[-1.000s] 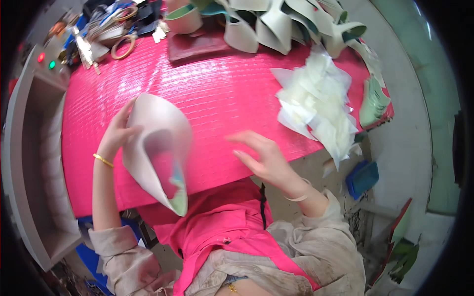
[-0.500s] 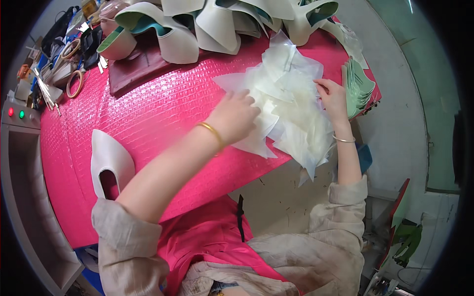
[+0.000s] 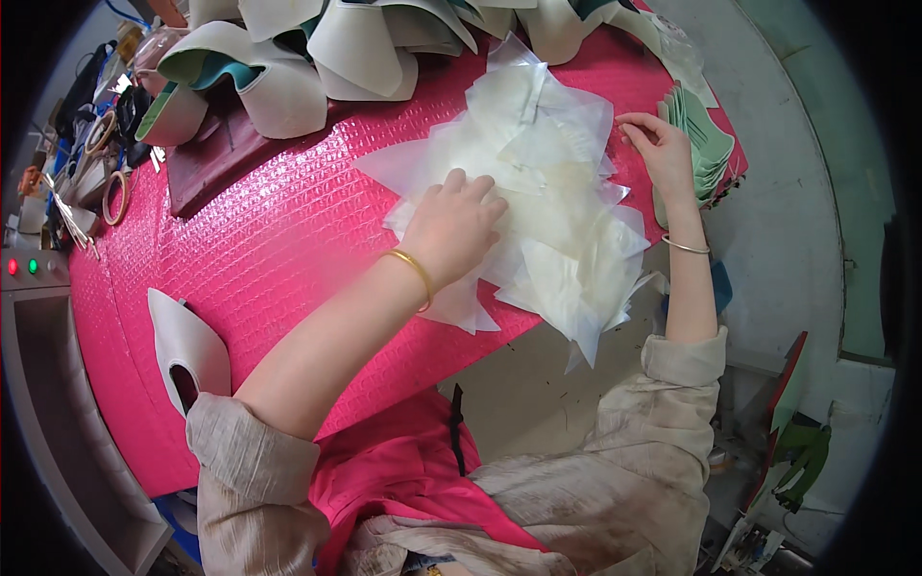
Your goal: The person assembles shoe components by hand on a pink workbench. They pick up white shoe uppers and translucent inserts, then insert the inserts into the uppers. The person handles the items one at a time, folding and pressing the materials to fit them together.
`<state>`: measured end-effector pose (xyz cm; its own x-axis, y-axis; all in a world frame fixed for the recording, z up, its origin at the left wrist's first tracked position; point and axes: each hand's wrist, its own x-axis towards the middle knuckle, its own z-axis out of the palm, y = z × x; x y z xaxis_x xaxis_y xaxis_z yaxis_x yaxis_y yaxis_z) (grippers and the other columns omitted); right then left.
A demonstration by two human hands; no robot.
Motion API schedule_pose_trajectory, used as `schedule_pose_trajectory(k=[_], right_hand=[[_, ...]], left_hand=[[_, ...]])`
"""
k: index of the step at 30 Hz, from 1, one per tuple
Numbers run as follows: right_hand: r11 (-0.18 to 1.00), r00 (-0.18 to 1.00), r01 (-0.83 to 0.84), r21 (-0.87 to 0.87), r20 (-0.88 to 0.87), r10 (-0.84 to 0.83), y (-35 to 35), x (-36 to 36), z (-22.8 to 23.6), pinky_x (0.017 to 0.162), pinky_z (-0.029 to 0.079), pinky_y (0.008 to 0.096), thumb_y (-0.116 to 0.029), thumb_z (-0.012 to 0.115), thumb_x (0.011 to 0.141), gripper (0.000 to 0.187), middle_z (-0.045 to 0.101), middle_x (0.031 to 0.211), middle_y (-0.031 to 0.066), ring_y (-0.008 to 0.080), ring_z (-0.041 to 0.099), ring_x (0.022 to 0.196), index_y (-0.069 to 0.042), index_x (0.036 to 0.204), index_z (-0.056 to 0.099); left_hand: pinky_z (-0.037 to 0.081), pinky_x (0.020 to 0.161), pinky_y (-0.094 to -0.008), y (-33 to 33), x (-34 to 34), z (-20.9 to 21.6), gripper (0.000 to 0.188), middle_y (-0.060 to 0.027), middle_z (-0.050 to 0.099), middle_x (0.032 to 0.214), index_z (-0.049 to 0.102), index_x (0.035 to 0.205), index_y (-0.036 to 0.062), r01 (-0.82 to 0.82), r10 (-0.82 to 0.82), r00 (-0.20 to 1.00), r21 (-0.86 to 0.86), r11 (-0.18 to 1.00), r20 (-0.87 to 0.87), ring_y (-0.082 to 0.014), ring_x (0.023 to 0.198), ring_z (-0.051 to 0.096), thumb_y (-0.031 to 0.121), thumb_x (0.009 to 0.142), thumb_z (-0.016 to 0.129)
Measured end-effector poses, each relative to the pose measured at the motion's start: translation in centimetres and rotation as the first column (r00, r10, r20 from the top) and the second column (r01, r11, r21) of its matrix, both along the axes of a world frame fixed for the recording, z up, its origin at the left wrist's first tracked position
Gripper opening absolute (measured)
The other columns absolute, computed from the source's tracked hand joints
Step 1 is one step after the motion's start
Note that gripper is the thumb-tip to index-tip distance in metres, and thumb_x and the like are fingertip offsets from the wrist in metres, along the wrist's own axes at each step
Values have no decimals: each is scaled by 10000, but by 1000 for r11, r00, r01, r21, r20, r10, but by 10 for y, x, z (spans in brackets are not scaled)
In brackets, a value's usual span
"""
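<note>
Translucent sheets (image 3: 547,173) heap on the pink counter (image 3: 259,240). Left hand (image 3: 449,228) over them, fingers loosely spread; right hand (image 3: 663,156) beside, fingers curled, can't tell if gripping. Light, flat contact should limit creasing.

Head-worn fisheye, facing down, above table (image 3: 221,250)

We had a wide open stretch across the middle of the pink tabletop (image 3: 250,269), between the lone white piece (image 3: 202,346) near its left edge and the dark red slab (image 3: 213,158) at the back. Crowded white shells (image 3: 360,58) blocked the far side for us, and tools and tape rolls (image 3: 116,198) cluttered the far left corner. The heap of translucent sheets (image 3: 552,182) filled the space between our left hand (image 3: 453,228) and right hand (image 3: 661,158), with a pale green stack (image 3: 706,149) crowding the latter.
</note>
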<state>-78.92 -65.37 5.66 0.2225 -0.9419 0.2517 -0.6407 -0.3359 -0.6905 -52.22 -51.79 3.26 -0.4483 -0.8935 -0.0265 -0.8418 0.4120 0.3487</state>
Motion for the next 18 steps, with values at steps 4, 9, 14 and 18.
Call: schedule_pose_trajectory(k=[4,9,14,18], right_hand=[[1000,998,19,-4,-63,-20,-6,-2,-3,667,461,183,-37,567,818,143,639,806,27,65,579,715,26,929,632],[995,994,-43,-86,-101,34,-18,10,-2,651,458,203,-63,585,805,159,635,785,29,75,579,700,30,928,624],[990,990,-128,51,-59,131,4,38,19,649,449,209,-65,583,802,167,629,776,29,83,567,696,36,932,617],[985,979,-138,105,-137,152,45,18,29,648,452,223,-58,582,790,168,631,767,52,102,574,696,33,927,618]], left_hand=[[443,854,-390,-4,-1,3,313,-67,468,1180,552,1065,120,-32,32,999,36,999,-1,-304,1073,446,190,762,591],[415,898,-410,-16,-10,-4,369,-82,433,1248,524,1127,130,-103,103,995,15,995,12,-322,1138,411,194,769,587],[336,981,-441,-6,-8,-12,405,-107,393,1296,493,1180,136,-12,9,1000,-98,995,-28,-327,1217,350,183,786,571],[297,1010,-453,4,-3,-17,386,-112,411,1275,499,1164,124,-40,34,999,-177,983,-41,-316,1234,337,164,787,568]])
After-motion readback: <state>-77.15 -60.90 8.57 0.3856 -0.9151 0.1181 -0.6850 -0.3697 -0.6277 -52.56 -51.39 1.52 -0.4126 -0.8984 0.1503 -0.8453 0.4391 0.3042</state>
